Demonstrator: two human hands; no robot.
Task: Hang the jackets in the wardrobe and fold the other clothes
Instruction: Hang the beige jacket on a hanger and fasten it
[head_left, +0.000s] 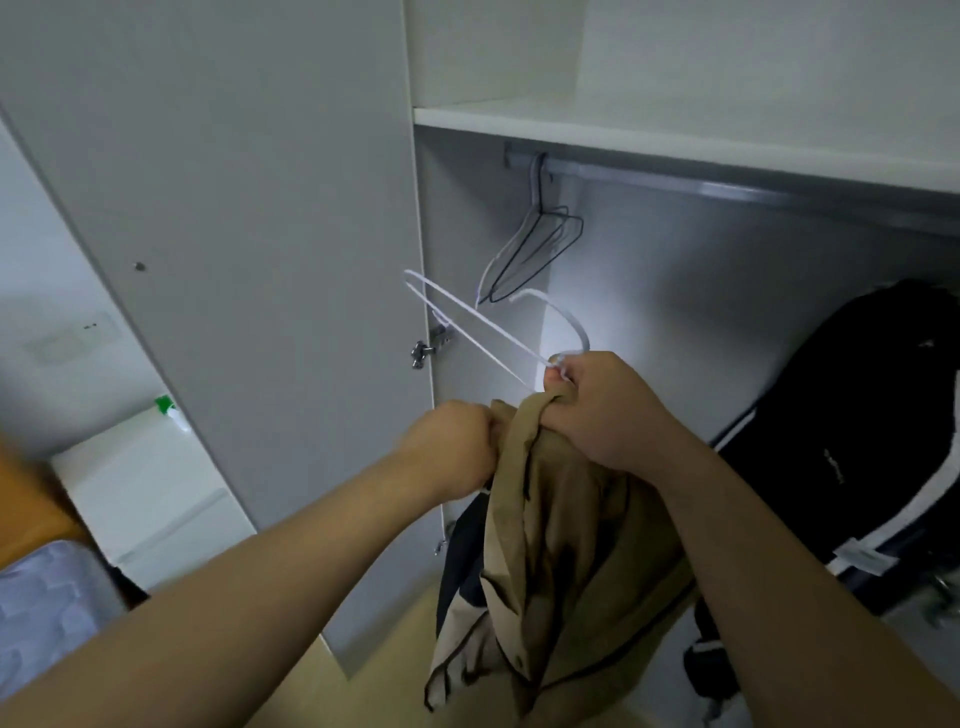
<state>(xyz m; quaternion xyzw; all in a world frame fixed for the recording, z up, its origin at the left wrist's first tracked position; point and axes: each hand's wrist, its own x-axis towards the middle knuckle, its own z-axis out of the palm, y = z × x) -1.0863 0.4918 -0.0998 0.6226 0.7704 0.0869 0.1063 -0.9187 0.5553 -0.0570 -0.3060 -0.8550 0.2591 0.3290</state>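
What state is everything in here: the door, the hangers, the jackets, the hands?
Wardrobe door: open.
Tan jacket: bunched, gripped by left hand and right hand, not yet hung.
White hanger: off the rail, held in right hand.
Wire hangers: empty, hanging on rail.
Black jacket: hanging inside wardrobe.

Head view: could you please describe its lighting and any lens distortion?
In the head view, a bright patch lights the wardrobe's back panel behind the white hanger; the black jacket at right is mostly too dark for detail; the wardrobe door and the rail slant, as a wide-angle lens would render them; everything looks slightly soft.
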